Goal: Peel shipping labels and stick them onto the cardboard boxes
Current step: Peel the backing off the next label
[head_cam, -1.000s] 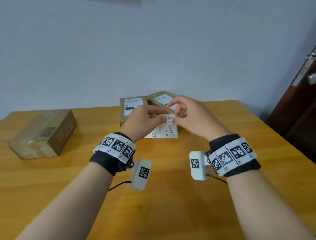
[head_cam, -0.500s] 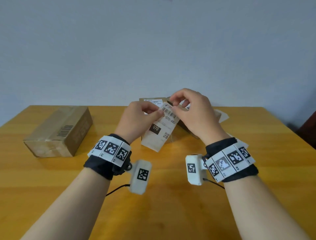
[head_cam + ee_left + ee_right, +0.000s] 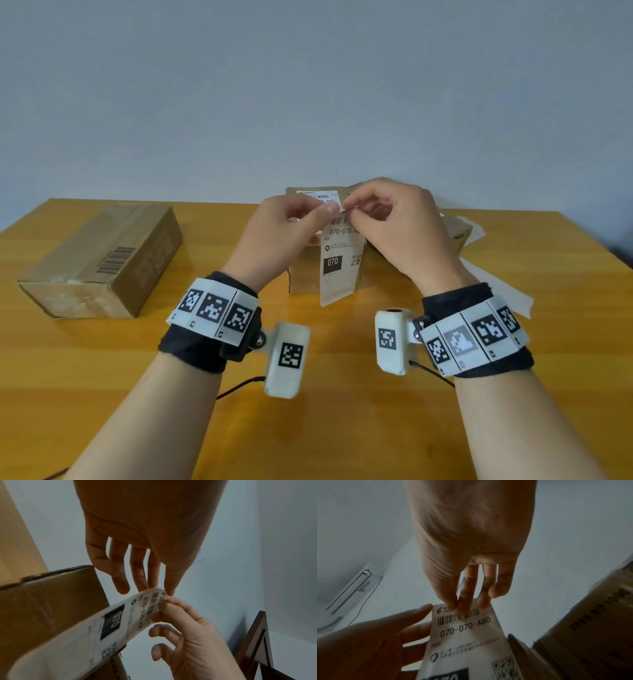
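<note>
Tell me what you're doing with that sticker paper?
A person is holding a shipping label up above the wooden table, with the left hand and right hand both pinching its top edge, seemingly to peel it from its backing. Behind it stands a cardboard box that already wears a label. Another plain box lies off to the left with no such label showing, so it may get this one.

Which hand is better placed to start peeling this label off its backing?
Right. The right hand pinches the label's top corner with fingertips at the barcode edge, while the left hand steadies the sheet from behind.
</note>
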